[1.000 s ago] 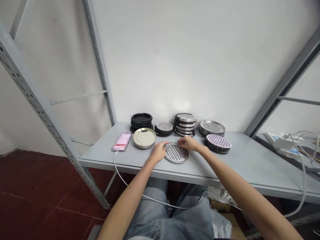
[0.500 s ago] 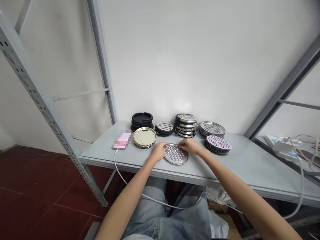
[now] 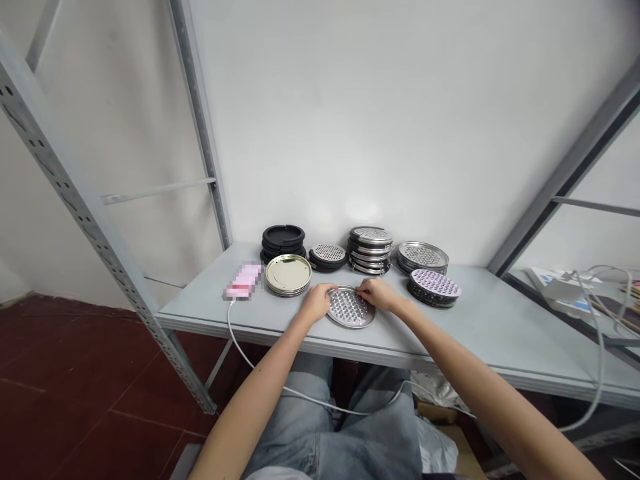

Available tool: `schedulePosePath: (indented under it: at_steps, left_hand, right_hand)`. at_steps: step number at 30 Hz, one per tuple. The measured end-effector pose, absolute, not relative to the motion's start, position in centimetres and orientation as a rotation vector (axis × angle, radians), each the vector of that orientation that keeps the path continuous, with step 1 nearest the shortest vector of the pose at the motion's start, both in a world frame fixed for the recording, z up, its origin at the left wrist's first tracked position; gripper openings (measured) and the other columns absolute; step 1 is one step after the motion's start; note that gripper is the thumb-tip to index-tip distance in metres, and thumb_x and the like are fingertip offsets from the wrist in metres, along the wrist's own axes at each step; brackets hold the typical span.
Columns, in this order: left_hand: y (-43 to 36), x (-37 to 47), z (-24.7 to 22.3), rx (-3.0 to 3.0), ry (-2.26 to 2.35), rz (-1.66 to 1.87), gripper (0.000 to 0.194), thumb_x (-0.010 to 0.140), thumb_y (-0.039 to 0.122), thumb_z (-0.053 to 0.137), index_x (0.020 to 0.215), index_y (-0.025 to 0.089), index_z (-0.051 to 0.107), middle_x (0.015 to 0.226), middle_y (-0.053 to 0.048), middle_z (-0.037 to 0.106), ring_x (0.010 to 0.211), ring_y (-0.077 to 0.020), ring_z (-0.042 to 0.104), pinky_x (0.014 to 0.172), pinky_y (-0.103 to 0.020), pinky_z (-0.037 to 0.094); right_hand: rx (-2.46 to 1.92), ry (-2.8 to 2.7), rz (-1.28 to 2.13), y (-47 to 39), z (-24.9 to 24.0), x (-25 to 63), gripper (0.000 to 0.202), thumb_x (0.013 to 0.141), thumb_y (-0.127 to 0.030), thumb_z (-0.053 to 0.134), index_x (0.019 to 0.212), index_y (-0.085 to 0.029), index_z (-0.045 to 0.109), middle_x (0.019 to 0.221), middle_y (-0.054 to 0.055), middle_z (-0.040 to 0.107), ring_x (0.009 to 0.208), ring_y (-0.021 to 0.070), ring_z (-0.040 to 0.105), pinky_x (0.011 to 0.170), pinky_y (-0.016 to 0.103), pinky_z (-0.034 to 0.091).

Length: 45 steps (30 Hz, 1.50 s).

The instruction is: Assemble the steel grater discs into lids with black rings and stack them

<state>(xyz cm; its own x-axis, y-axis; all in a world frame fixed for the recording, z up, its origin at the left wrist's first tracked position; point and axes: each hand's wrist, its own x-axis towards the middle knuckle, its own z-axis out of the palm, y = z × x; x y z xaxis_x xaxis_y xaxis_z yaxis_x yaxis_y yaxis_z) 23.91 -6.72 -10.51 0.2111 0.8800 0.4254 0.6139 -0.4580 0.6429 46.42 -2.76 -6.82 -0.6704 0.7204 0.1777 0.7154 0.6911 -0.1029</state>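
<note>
A round metal grater plate (image 3: 350, 309) lies on the grey table in front of me, its raised teeth facing up. My left hand (image 3: 317, 301) grips its left rim between thumb and fingers. At the upper right rim, my right hand (image 3: 376, 293) is closed in a pinch on the same plate. To the left stands a stack of gold-coloured round lids (image 3: 289, 273). Right of my right hand is a stack of round plates topped by a lilac perforated one (image 3: 435, 283).
Along the wall stand black rings (image 3: 283, 237), a perforated disc on a black ring (image 3: 329, 253), a tall mixed stack (image 3: 371, 251) and silver grater plates (image 3: 423, 255). A pink blurred object (image 3: 244, 280) trails a white cable (image 3: 310, 401). Metal shelf posts (image 3: 100, 213) flank the table.
Both hands stay on the grater plate with almost no movement. The whole view has shifted slightly.
</note>
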Motion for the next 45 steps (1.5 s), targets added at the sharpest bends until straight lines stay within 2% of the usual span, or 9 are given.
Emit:
schedulePosePath:
  at_steps: [7, 18, 23, 26, 29, 32, 37, 45]
  left_hand:
    - [-6.7, 23.9, -10.5, 2.176, 1.385, 1.123, 0.049, 0.077, -0.006, 0.043, 0.110, 0.017, 0.070, 0.110, -0.006, 0.071, 0.106, -0.0184, 0.064, 0.100, -0.029, 0.045]
    - [-6.7, 24.0, -10.5, 2.168, 1.368, 1.158, 0.048, 0.074, -0.008, 0.043, 0.105, 0.015, 0.071, 0.108, -0.007, 0.071, 0.104, -0.0183, 0.065, 0.099, -0.029, 0.046]
    - [-6.6, 23.8, -10.7, 2.193, 1.346, 1.164, 0.048, 0.074, -0.007, 0.044, 0.106, 0.016, 0.071, 0.109, -0.006, 0.071, 0.105, -0.0178, 0.064, 0.100, -0.029, 0.045]
    - [-6.6, 23.8, -10.7, 2.188, 1.356, 1.157, 0.049, 0.073, -0.008, 0.044, 0.107, 0.016, 0.070, 0.110, -0.006, 0.071, 0.105, -0.0174, 0.063, 0.100, -0.028, 0.044]
    - [-6.6, 23.8, -10.7, 2.178, 1.366, 1.151, 0.049, 0.074, -0.008, 0.044, 0.106, 0.016, 0.070, 0.109, -0.006, 0.071, 0.106, -0.0172, 0.063, 0.100, -0.028, 0.044]
    - [-6.6, 23.8, -10.7, 2.173, 1.370, 1.151, 0.046, 0.075, -0.007, 0.044, 0.105, 0.016, 0.071, 0.109, -0.006, 0.071, 0.105, -0.0175, 0.063, 0.100, -0.029, 0.045]
    - [-6.8, 23.8, -10.5, 2.166, 1.379, 1.141, 0.046, 0.075, -0.007, 0.044, 0.104, 0.016, 0.071, 0.109, -0.006, 0.071, 0.106, -0.0173, 0.063, 0.101, -0.029, 0.044]
    - [-6.6, 23.9, -10.4, 2.195, 1.362, 1.136, 0.045, 0.077, -0.007, 0.044, 0.107, 0.015, 0.069, 0.111, -0.007, 0.070, 0.105, -0.0178, 0.063, 0.101, -0.030, 0.044]
  right_hand:
    - [-1.157, -2.603, 0.030, -2.6, -7.8, 46.6, 0.023, 0.081, -0.013, 0.052, 0.075, -0.017, 0.073, 0.079, 0.006, 0.071, 0.069, 0.0150, 0.059, 0.067, 0.023, 0.042]
    - [-1.175, -2.500, 0.107, -3.1, -8.2, 46.6, 0.024, 0.082, -0.016, 0.051, 0.084, -0.018, 0.074, 0.083, 0.007, 0.073, 0.076, 0.0182, 0.064, 0.072, 0.025, 0.047]
    - [-1.193, -2.448, 0.240, -2.3, -7.4, 47.5, 0.026, 0.085, -0.021, 0.052, 0.100, -0.019, 0.073, 0.101, 0.009, 0.072, 0.082, 0.0202, 0.067, 0.075, 0.029, 0.051]
    - [-1.147, -2.472, 0.223, -1.8, -7.0, 47.9, 0.021, 0.082, -0.020, 0.056, 0.092, -0.019, 0.074, 0.111, 0.011, 0.069, 0.093, 0.0226, 0.066, 0.086, 0.034, 0.050]
    - [-1.106, -2.537, 0.233, -1.8, -6.8, 47.9, 0.018, 0.081, -0.019, 0.057, 0.084, -0.020, 0.075, 0.110, 0.010, 0.068, 0.099, 0.0234, 0.065, 0.092, 0.036, 0.047]
    - [-1.109, -2.572, 0.270, -2.0, -7.0, 47.7, 0.018, 0.083, -0.020, 0.057, 0.088, -0.020, 0.074, 0.111, 0.009, 0.067, 0.099, 0.0223, 0.064, 0.092, 0.035, 0.047]
    - [-1.102, -2.589, 0.146, -2.5, -7.3, 47.3, 0.018, 0.085, -0.021, 0.057, 0.092, -0.022, 0.074, 0.126, 0.010, 0.059, 0.110, 0.0233, 0.059, 0.096, 0.036, 0.045]
    - [-1.041, -2.668, -0.018, -2.7, -7.0, 46.9, 0.022, 0.089, -0.019, 0.051, 0.090, -0.020, 0.072, 0.122, 0.010, 0.061, 0.106, 0.0228, 0.060, 0.091, 0.033, 0.046]
